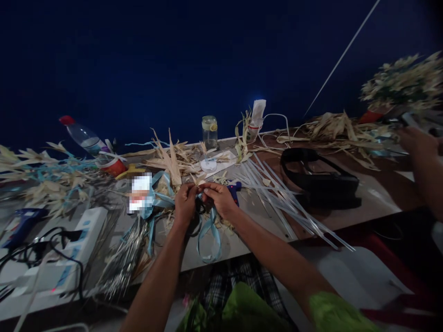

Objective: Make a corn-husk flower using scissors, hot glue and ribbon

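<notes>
My left hand (186, 205) and my right hand (220, 199) meet over the middle of the table's near side. Both are closed, with fingertips pinching a small piece of pale dried corn husk (199, 180). Its lower part is hidden behind the fingers. Light blue ribbon (209, 240) hangs in a loop below my right hand, and more ribbon lies left of my left hand. A blue glue gun (236, 191) lies just beyond my right hand, partly covered by it. Husk scraps are scattered beneath both hands.
Clear plastic sticks (277, 193) lie to the right, beside a black headset-like object (321, 182). Wire stems (126, 258), a power strip (78, 249) and another glue gun (22, 226) are at left. Behind stand a glass jar (209, 133) and a bottle (83, 137). Another person's hand (417, 143) reaches in right.
</notes>
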Tool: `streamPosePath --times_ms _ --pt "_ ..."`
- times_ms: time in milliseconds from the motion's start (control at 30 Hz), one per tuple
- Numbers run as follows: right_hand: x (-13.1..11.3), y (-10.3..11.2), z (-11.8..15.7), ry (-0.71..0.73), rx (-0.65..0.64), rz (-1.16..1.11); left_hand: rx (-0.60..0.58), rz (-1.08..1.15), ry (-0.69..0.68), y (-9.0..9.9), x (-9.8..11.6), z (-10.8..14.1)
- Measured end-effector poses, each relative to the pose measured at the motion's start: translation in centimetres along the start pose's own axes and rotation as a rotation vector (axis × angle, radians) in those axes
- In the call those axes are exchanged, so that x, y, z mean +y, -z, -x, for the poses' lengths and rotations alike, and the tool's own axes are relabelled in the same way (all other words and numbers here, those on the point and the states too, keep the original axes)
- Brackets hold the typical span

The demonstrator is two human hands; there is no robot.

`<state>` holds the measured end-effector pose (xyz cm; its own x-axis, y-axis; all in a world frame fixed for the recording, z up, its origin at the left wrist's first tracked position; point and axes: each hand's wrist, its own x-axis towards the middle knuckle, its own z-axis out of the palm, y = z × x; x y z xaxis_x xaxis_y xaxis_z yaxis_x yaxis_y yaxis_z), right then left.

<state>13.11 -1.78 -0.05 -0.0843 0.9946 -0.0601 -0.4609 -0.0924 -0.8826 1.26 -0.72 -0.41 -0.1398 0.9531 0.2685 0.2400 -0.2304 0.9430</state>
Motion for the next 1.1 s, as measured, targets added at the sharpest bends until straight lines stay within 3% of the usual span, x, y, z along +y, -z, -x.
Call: streamPosePath --times_ms 133,367,733,967,1100 --pt "-0.1 0.7 -0.7 -0.009 0.074 -0.107 -0.057 0.055 0.008 0.0 0.0 0.1" --pt "-0.4 0.9 -0.8 -0.006 0.03 -0.019 -0.215 0.15 0.013 0.1 -0.4 0.2" --pt "-0.9 0.9 -0.5 0.005 -0.043 -0.065 -0.279 0.287 0.127 0.2 -0.1 0.3" --pt "-1.1 1.5 -0.2 -0.105 -0.234 -0.104 -0.41 0.375 0.246 0.9 -0.3 0.4" --pt "-1.2 1.9 -0.2 -0.118 -0.317 -0.106 -0.462 0.36 0.23 1.2 0.0 0.4"
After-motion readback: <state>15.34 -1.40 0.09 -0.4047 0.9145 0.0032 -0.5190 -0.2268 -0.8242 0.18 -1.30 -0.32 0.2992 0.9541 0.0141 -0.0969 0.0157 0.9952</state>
